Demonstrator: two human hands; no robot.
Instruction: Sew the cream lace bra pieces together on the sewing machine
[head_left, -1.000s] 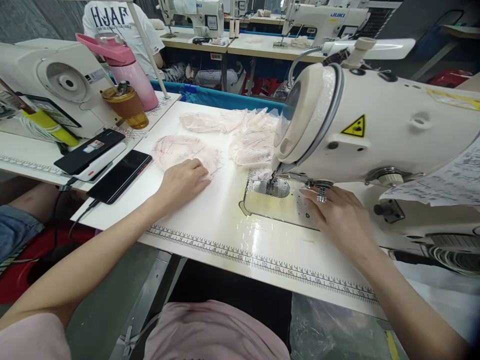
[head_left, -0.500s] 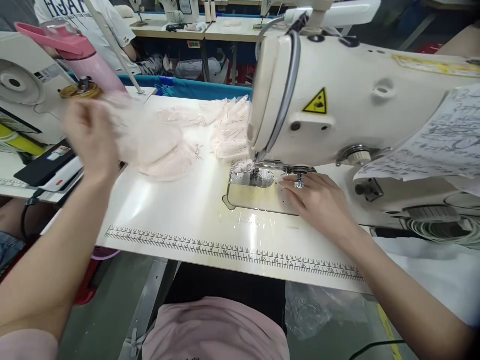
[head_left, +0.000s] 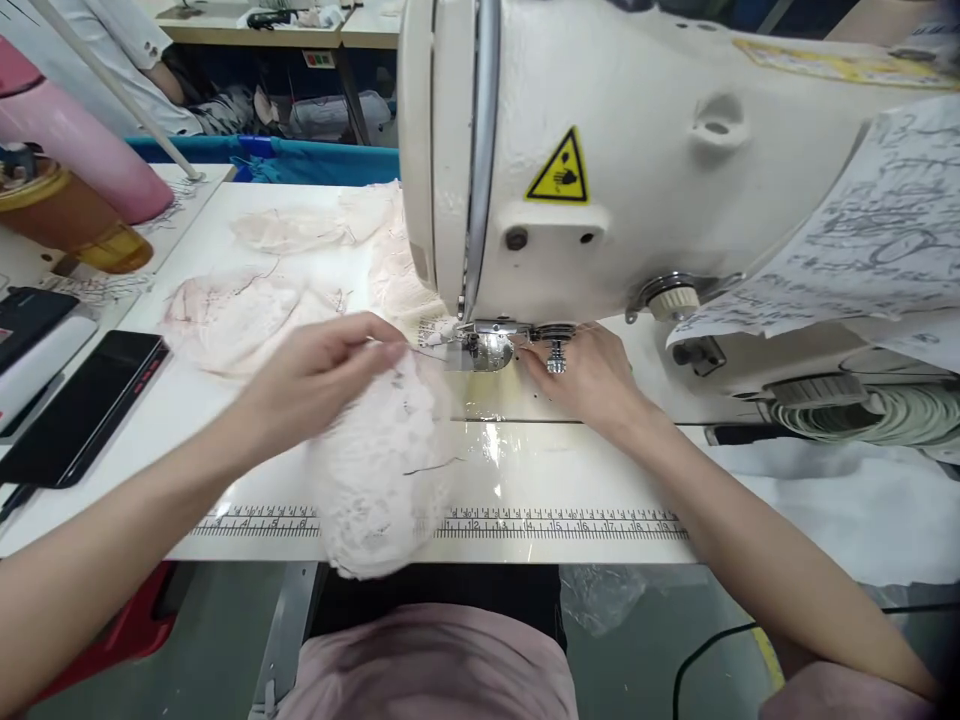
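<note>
Left hand [head_left: 322,380] and right hand [head_left: 589,375] were apart, one to either side of the needle area of the sewing machine [head_left: 637,150]. A piece of white lace fabric [head_left: 382,470] hung from the left hand, left of the sewing machine's needle and on the person's side of it. Its long axis ran from the pinched upper edge back toward the person, its rounded lower end reaching the front edge of the tabletop [head_left: 570,470]. That left hand was much the nearer to it; the right hand was well clear of the lace. Thumb and fingers of the left hand were closed together on the fabric's edge. The right hand's fingers, slightly bent, were partly behind the sewing machine's tension knob [head_left: 556,345], with their tips near the metal plate [head_left: 499,352]; whether they gripped anything could not be told.

Farther out, a crumpled pale-pink piece [head_left: 232,320] lay left of the sewing machine, and a pink heap [head_left: 401,260] sat just beside its head. A black phone [head_left: 90,400] lay well to its left, while a handwritten paper [head_left: 847,230] hung against its right part.
</note>
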